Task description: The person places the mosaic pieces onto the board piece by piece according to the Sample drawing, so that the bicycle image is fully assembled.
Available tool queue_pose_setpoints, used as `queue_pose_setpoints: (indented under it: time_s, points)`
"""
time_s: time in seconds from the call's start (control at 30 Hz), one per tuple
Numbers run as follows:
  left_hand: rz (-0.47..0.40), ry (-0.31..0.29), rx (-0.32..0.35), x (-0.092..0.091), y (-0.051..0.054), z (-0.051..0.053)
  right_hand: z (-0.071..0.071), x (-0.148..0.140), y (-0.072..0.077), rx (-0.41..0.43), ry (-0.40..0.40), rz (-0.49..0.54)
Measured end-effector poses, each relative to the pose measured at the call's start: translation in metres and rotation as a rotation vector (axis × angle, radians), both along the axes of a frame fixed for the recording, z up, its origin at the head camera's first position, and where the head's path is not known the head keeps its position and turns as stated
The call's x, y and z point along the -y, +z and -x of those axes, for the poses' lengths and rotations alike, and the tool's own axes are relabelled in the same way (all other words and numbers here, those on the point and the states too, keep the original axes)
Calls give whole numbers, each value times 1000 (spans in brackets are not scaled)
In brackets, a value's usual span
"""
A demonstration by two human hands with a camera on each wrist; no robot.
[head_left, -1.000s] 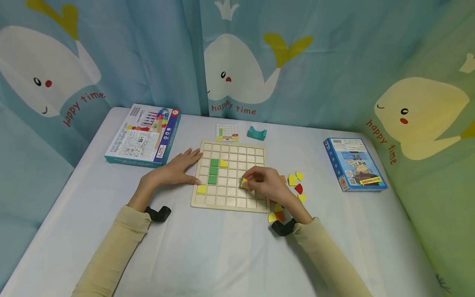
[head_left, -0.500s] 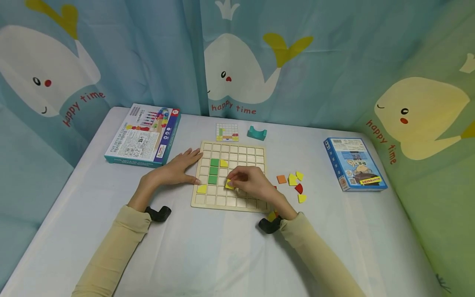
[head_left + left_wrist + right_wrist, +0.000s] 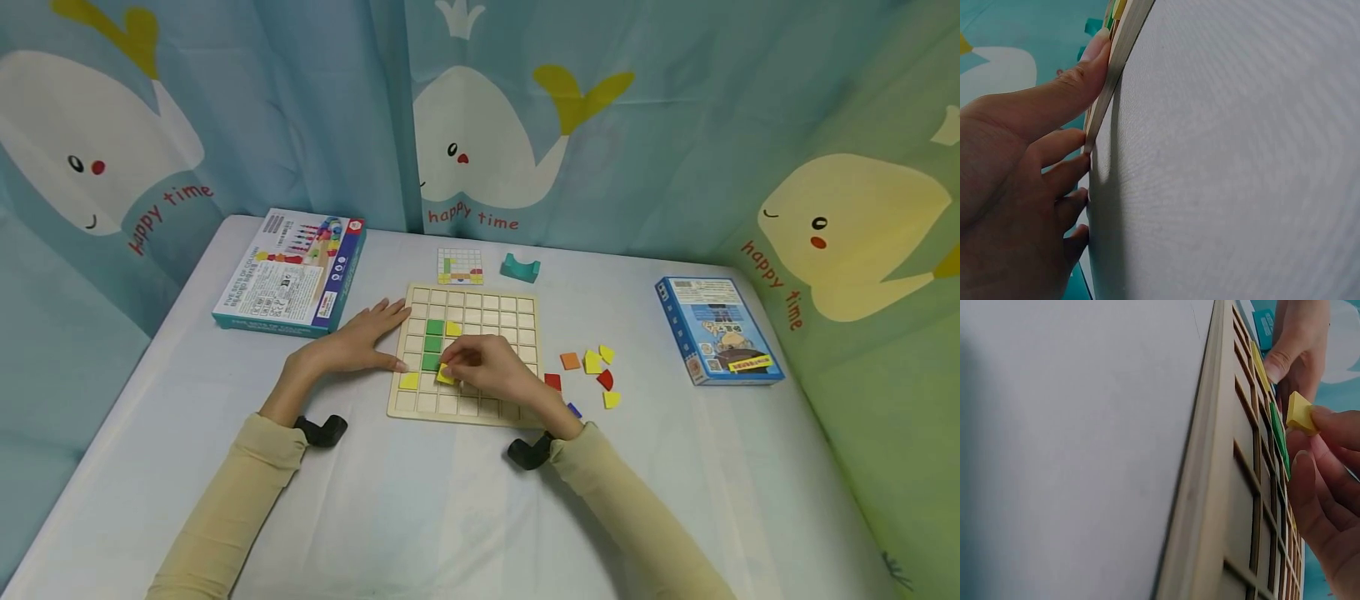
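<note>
A wooden grid board lies mid-table. Three green square tiles form a column in it, with one yellow tile beside the top one and another yellow tile near the left rim. My right hand pinches a third yellow tile between thumb and fingertips, just below the lowest green tile; the right wrist view shows it tilted above the grid. My left hand rests at the board's left edge with fingers spread, the thumb touching the rim.
Loose pieces lie right of the board: an orange square, a red square, a red quarter-round and several yellow ones. Behind stand a pattern card and teal holder. Boxes sit left and right.
My right hand has moved left across the board with the yellow tile, from the right part of the grid to below the green column. The left hand has stayed put.
</note>
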State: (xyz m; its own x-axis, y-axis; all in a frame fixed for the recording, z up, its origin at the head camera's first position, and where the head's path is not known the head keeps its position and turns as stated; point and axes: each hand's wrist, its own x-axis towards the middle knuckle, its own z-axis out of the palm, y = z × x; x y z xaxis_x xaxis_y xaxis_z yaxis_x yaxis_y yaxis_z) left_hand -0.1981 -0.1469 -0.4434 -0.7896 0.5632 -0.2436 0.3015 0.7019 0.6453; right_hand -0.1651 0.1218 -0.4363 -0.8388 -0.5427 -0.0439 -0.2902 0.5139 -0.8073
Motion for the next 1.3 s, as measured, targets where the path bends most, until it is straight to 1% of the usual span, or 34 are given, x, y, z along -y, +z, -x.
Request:
queue_pose_setpoints:
  time_s: [0.23, 0.43, 0.57, 0.77, 1.03, 1.17, 1.3]
  points:
    - [-13, 1, 4, 1, 1, -1, 1, 11, -1, 24, 49, -11]
    - [-18, -5, 1, 0, -1, -1, 1, 19, 0, -28, 108, -51]
    - [-13, -2, 8, 0, -2, 1, 1, 23, 0, -62, 129, -70]
    - [1, 3, 18, 0, -2, 2, -1, 28, 0, -84, 135, -105]
    - [2, 2, 7, 0, -2, 2, -4, 30, -1, -172, 101, -162]
    - [-4, 3, 10, 0, -2, 2, -5, 29, 0, -176, 98, -161]
    - [3, 2, 12, 0, -2, 2, -5, 29, 1, -161, 98, -153]
